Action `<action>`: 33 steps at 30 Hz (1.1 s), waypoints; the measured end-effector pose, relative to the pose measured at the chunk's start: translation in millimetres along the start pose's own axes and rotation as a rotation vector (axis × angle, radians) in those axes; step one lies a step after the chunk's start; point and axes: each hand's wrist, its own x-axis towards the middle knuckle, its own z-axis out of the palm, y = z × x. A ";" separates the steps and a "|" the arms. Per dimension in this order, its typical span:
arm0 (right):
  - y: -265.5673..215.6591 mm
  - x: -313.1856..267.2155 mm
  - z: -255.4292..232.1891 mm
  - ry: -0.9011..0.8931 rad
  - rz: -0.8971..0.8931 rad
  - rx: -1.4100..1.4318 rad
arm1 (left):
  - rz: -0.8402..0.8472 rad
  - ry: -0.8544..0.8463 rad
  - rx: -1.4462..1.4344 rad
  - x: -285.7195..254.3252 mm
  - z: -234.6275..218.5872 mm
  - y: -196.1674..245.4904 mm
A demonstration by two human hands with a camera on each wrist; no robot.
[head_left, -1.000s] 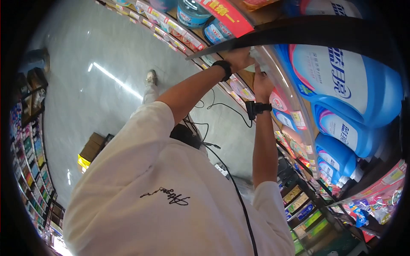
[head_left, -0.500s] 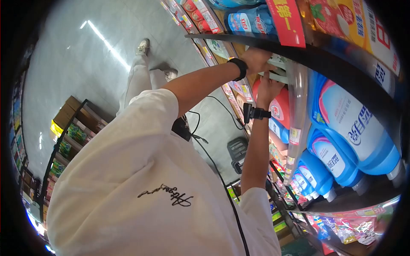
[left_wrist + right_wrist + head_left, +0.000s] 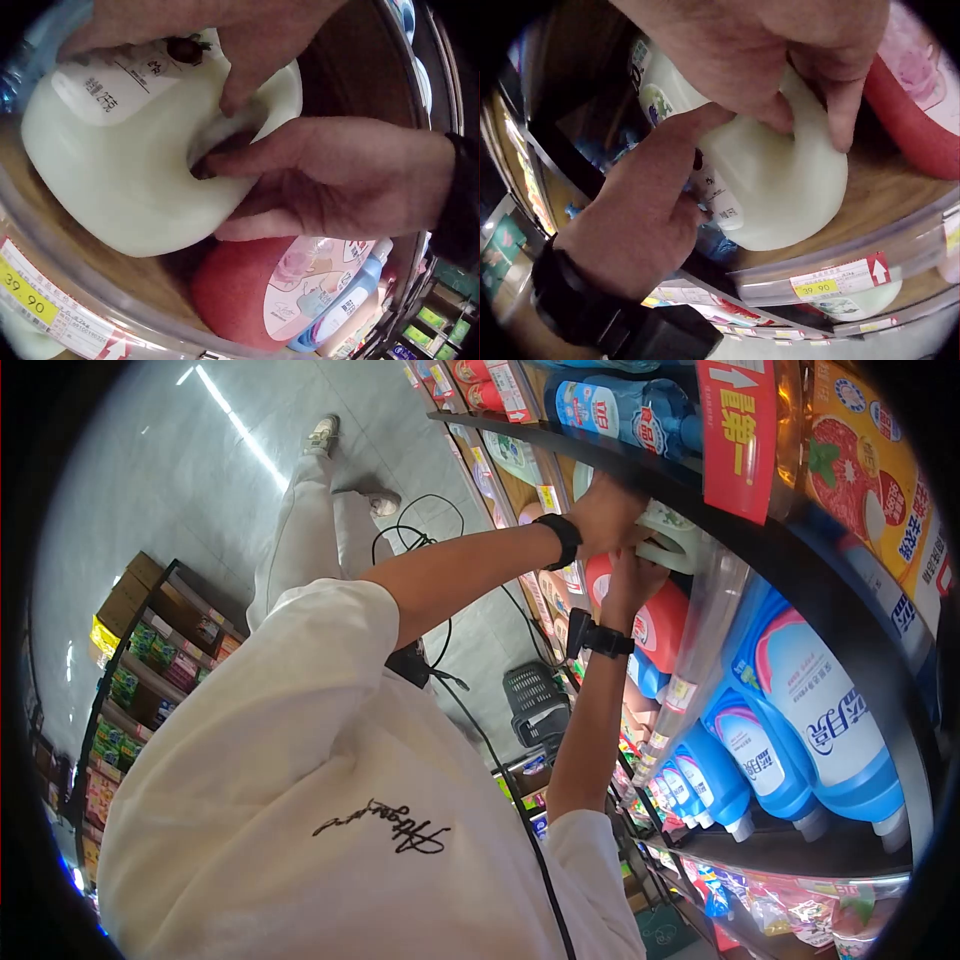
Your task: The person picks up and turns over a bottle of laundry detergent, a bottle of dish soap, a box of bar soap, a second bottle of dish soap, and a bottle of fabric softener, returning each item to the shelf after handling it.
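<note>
A pale cream-green detergent jug [image 3: 112, 180] with a handle hole and a white label lies on its side on a wooden shelf. In the left wrist view my left hand [image 3: 247, 45] comes from above and holds it over the label, its thumb near the handle. My right hand [image 3: 337, 176] grips the handle from the right, one digit in the hole. In the right wrist view, the right hand [image 3: 780, 52] covers the handle of the jug [image 3: 780, 187]; the left hand [image 3: 645, 195] holds its label side. The head view shows both hands close together at the shelf.
A red bottle [image 3: 240, 292] with a pink label lies beside the jug. A clear plastic lip with a 39.90 price tag [image 3: 832, 285] edges the shelf. Large blue bottles [image 3: 820, 710] stand on the neighbouring shelf. A dark basket [image 3: 530, 695] sits on the floor.
The head view has swung, moving the shelves and blue bottles across the picture. Both hands stay together at the shelf, and more of the pale jug shows between them.
</note>
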 end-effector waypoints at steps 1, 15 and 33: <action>2.0 0.4 -0.5 0.016 0.008 0.015 | 0.021 0.028 0.013 -0.5 1.7 -1.3; -7.7 -9.9 -5.2 -0.001 -0.022 -0.151 | -0.038 -0.036 0.104 -5.1 -4.5 2.5; 17.4 -5.0 -8.8 0.003 -0.253 -0.244 | 0.021 0.307 0.027 -19.5 27.8 -25.7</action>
